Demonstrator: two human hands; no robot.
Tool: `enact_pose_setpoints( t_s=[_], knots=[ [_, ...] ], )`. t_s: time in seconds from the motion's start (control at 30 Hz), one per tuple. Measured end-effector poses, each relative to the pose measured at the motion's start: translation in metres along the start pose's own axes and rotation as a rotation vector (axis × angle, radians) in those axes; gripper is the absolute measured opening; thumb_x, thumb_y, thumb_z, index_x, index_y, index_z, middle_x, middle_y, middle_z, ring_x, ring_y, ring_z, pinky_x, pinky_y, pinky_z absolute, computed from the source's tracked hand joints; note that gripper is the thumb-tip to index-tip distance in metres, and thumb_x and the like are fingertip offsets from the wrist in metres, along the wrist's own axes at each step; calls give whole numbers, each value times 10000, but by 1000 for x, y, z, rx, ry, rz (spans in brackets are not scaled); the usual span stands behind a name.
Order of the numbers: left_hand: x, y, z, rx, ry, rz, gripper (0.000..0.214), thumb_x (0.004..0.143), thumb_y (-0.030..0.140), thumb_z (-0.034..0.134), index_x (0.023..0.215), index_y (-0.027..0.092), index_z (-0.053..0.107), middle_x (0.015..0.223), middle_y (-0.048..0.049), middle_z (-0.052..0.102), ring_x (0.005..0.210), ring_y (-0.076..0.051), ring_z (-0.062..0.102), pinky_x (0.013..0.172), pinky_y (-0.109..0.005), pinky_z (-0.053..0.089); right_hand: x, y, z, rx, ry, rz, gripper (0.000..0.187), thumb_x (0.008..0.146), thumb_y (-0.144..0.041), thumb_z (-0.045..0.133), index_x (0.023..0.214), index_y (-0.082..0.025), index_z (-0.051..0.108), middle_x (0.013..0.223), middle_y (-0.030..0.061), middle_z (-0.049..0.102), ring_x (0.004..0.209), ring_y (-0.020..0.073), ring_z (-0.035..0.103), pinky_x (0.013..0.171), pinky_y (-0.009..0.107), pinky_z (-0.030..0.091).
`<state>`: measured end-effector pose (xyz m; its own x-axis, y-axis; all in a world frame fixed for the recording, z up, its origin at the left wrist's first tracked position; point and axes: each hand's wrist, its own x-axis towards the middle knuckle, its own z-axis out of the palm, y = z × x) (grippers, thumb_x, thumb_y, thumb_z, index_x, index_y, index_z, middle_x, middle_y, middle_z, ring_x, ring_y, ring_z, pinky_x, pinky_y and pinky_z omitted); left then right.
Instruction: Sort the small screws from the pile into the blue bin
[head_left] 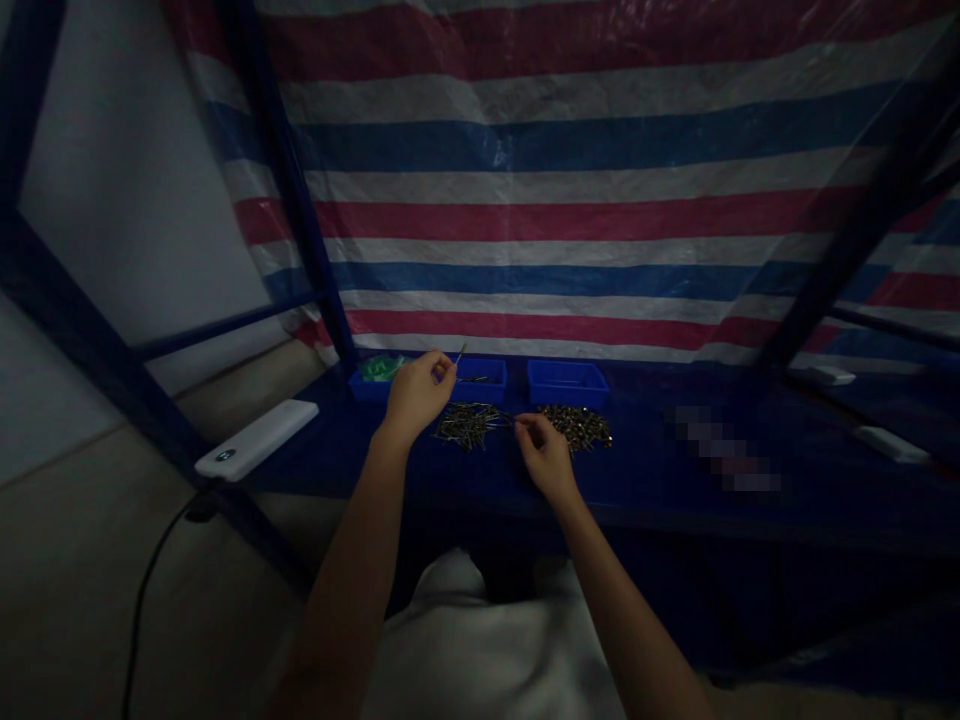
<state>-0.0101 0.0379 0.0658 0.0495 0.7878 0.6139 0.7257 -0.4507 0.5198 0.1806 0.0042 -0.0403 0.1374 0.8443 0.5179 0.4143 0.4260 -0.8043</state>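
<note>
Working with both hands over a dark blue bench [652, 500], seemingly at the step of handling thin sticks one at a time. Resting the right hand [546, 455] low, near the front of two little heaps, bent, with thumb and finger tips close together. Too dark and small there to tell about a hold on anything. Holding the left hand [420, 395] higher and a bit farther off, pinching one thin stick [461, 352] almost closed between thumb and finger, tip up. Needing next, most likely, a soft, steady squeeze, so as not to drop it. On the bench, showing a heap of thin metal sticks [466, 428] between the hands and a heap of small shiny brown bits [589, 428] just beyond the right one. Behind these, lined up from left to right: a blue tray with green plastic [381, 367], a middle tray [486, 394] with some dark sticks, and a right tray [568, 396]. Last, at the back, a big striped sheet [510, 220].
</note>
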Motion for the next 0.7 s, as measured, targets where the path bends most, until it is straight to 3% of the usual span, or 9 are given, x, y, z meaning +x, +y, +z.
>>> enact_pose_setpoints(
  t_s=[0.17,0.37,0.5,0.7],
  knots=[
    [23,-10,24,209,46,-37,132,759,260,495,745,188,604,678,-22,623,625,-144,557,609,-245,385,0,-3,-1,-13,-3,-12,250,817,-359,459,906,-172,599,782,35,641,660,133,566,646,250,430],
    [50,-31,46,298,-67,-118,189,759,337,506,750,183,615,736,-60,644,695,-184,580,628,-264,392,0,1,0,-6,-4,-1,252,814,-362,462,920,-176,594,760,30,637,663,137,568,634,250,430],
    [55,-33,35,268,0,-84,241,781,360,476,787,168,622,755,-71,651,694,-181,580,640,-271,392,1,1,0,-7,-1,-12,252,810,-366,460,907,-177,596,763,31,633,664,137,566,638,253,431],
    [40,-28,9,196,94,-32,231,782,342,471,769,166,621,690,-47,638,651,-161,573,628,-261,387,2,4,2,-20,-3,-22,242,809,-354,464,912,-179,596,742,23,624,650,137,562,639,255,430]
  ],
)
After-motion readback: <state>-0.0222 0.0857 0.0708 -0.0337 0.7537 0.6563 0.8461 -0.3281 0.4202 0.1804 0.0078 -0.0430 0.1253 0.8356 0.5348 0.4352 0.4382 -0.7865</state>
